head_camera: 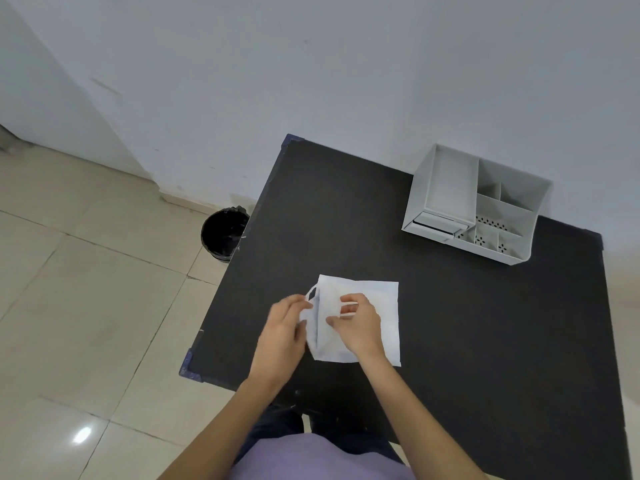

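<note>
A small white fabric bag [382, 306] with loop handles lies flat on the black table [450, 323], near its left front part. My left hand [282, 336] is at the bag's left edge, its fingers curled on the opening beside one handle loop [311, 293]. My right hand [358, 322] lies over the middle of the bag, with thumb and fingers pinching the other handle strap. The hands hide part of the bag's left half.
A white plastic organizer [446, 188] with several compartments stands at the table's back right, against the wall. A black waste bin [221, 233] stands on the tiled floor beside the table's left edge. Blue tape marks the table's left corners.
</note>
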